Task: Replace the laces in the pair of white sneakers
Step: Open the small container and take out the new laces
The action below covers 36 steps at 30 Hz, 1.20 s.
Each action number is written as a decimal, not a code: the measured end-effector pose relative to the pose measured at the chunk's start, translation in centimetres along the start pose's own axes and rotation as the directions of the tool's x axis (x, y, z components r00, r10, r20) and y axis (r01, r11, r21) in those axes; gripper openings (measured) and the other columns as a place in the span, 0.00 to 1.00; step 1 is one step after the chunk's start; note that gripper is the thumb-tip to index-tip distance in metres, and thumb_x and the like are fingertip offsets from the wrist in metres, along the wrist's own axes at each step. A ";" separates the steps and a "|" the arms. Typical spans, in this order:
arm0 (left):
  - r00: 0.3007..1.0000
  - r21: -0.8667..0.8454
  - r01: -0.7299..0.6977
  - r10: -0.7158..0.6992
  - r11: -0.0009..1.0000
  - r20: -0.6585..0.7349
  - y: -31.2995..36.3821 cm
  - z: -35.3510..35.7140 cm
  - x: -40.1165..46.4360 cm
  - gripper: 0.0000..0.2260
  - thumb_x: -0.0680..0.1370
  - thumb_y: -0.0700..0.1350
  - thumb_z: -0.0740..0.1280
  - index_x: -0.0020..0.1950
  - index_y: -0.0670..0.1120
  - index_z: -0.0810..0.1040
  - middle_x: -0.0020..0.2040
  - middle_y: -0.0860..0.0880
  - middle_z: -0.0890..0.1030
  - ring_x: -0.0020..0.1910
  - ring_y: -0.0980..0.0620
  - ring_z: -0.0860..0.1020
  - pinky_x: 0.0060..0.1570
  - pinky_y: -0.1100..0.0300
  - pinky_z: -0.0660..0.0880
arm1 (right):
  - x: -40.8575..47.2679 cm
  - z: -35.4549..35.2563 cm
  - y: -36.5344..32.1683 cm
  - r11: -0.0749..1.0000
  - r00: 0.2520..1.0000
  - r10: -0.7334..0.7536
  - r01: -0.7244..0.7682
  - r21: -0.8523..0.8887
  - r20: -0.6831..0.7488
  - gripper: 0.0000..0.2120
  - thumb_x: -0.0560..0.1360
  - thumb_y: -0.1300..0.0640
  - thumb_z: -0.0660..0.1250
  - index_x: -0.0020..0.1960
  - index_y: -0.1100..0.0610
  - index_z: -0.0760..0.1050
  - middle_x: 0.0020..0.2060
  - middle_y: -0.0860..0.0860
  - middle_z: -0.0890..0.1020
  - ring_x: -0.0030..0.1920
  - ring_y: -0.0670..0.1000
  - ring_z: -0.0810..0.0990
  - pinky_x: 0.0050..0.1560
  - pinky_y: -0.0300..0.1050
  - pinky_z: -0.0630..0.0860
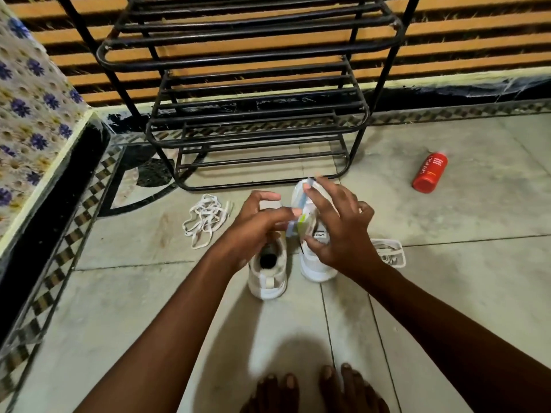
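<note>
Two white sneakers stand side by side on the floor, the left sneaker [268, 275] and the right sneaker [316, 268], heels toward me, both partly hidden by my hands. Above them my left hand [256, 225] and my right hand [337, 225] together hold a small clear packet [299, 204] with blue and yellow-green print. My left fingers pinch its lower edge and my right fingers grip its top and side. A loose heap of white laces [205, 220] lies on the floor left of the sneakers.
A black metal shoe rack [256, 120] stands just behind the sneakers. A red bottle [430, 173] lies on the floor at the right. Another clear packet with white laces [389, 253] lies right of the sneakers. My bare toes [316, 389] show at the bottom edge.
</note>
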<state>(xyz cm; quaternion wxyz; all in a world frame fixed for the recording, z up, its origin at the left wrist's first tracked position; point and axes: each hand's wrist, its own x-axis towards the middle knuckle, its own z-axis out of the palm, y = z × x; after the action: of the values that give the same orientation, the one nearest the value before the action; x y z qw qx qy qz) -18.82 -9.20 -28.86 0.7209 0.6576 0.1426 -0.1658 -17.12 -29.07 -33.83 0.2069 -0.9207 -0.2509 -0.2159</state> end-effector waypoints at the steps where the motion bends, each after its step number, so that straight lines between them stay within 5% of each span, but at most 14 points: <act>1: 0.998 -0.009 0.038 -0.038 0.999 0.050 0.3 0.7 0.0 0.27 0.72 0.43 0.79 0.67 0.48 0.72 0.46 0.43 0.86 0.42 0.48 0.82 0.42 0.54 0.74 | -0.1 -0.4 0.3 0.999 1.000 -0.007 0.006 -0.042 -0.030 0.43 0.64 0.47 0.74 0.77 0.46 0.65 0.78 0.50 0.64 0.71 0.56 0.70 0.55 0.58 0.66; 9: 0.988 0.054 0.112 -0.117 0.992 0.104 -0.9 6.2 2.1 0.23 0.70 0.47 0.80 0.62 0.49 0.74 0.48 0.43 0.87 0.41 0.47 0.83 0.41 0.54 0.73 | -3.4 -2.7 5.5 0.970 0.992 -0.029 -0.002 -0.241 -0.125 0.28 0.68 0.48 0.72 0.67 0.53 0.77 0.63 0.50 0.78 0.63 0.54 0.78 0.56 0.60 0.63; 15: 0.974 0.135 0.148 -0.168 0.980 0.153 -2.4 10.3 3.6 0.25 0.68 0.54 0.80 0.61 0.51 0.76 0.53 0.41 0.85 0.44 0.44 0.79 0.39 0.55 0.76 | -5.9 -3.8 8.8 0.977 0.998 0.050 -0.043 -0.207 0.029 0.37 0.64 0.53 0.72 0.73 0.56 0.71 0.66 0.53 0.75 0.63 0.54 0.77 0.55 0.56 0.64; 19: 0.993 0.290 -0.050 0.016 0.956 0.119 -3.3 13.2 4.6 0.09 0.83 0.52 0.68 0.60 0.51 0.77 0.50 0.45 0.82 0.41 0.45 0.81 0.38 0.51 0.81 | -7.4 -4.0 11.2 0.965 0.982 0.153 -0.126 -0.229 0.106 0.40 0.63 0.52 0.75 0.74 0.56 0.71 0.65 0.54 0.76 0.61 0.56 0.77 0.54 0.55 0.64; 21: 0.977 0.362 -0.192 0.144 0.912 0.155 -4.0 13.9 5.0 0.08 0.84 0.55 0.64 0.59 0.56 0.78 0.51 0.50 0.82 0.47 0.43 0.84 0.48 0.44 0.83 | -8.3 -3.9 12.1 0.961 0.964 0.205 -0.166 -0.220 0.167 0.42 0.61 0.52 0.78 0.73 0.57 0.71 0.64 0.55 0.77 0.59 0.58 0.78 0.53 0.56 0.65; 25: 0.935 0.563 -0.349 0.236 0.749 0.266 -5.3 15.5 6.2 0.13 0.82 0.47 0.70 0.66 0.49 0.77 0.60 0.52 0.81 0.53 0.48 0.83 0.55 0.56 0.78 | -9.5 -3.9 14.1 0.925 0.886 0.341 -0.257 -0.279 0.315 0.39 0.63 0.51 0.77 0.72 0.53 0.70 0.63 0.51 0.78 0.59 0.57 0.77 0.50 0.54 0.59; 28: 0.935 0.667 -0.350 0.207 0.658 0.286 -6.6 15.9 7.3 0.23 0.74 0.40 0.77 0.68 0.47 0.76 0.62 0.51 0.81 0.56 0.48 0.82 0.57 0.55 0.79 | -9.9 -4.1 14.9 0.898 0.828 0.427 -0.343 -0.275 0.363 0.38 0.67 0.49 0.74 0.74 0.51 0.66 0.65 0.50 0.75 0.64 0.56 0.73 0.51 0.53 0.59; 31: 0.925 0.792 -0.378 0.162 0.480 0.343 -8.4 16.0 8.7 0.33 0.67 0.44 0.82 0.70 0.47 0.74 0.63 0.48 0.80 0.61 0.47 0.79 0.59 0.57 0.76 | -10.1 -4.0 15.3 0.900 0.797 0.434 -0.363 -0.242 0.421 0.40 0.69 0.48 0.74 0.77 0.50 0.63 0.66 0.51 0.71 0.68 0.55 0.69 0.57 0.55 0.61; 36: 0.942 0.877 -0.335 0.117 0.345 0.314 -10.2 16.2 8.9 0.31 0.68 0.50 0.81 0.67 0.48 0.72 0.62 0.46 0.78 0.62 0.46 0.77 0.57 0.57 0.74 | -9.7 -3.2 14.6 0.924 0.816 0.361 -0.250 -0.289 0.452 0.38 0.67 0.47 0.74 0.74 0.46 0.66 0.63 0.48 0.69 0.64 0.54 0.70 0.53 0.53 0.61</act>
<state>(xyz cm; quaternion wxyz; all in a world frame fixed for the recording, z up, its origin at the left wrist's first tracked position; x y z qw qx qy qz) -15.31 -26.56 -40.34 0.2587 0.9392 -0.1380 -0.1786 -17.56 -45.70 -40.04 0.0662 -0.9900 -0.1187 0.0384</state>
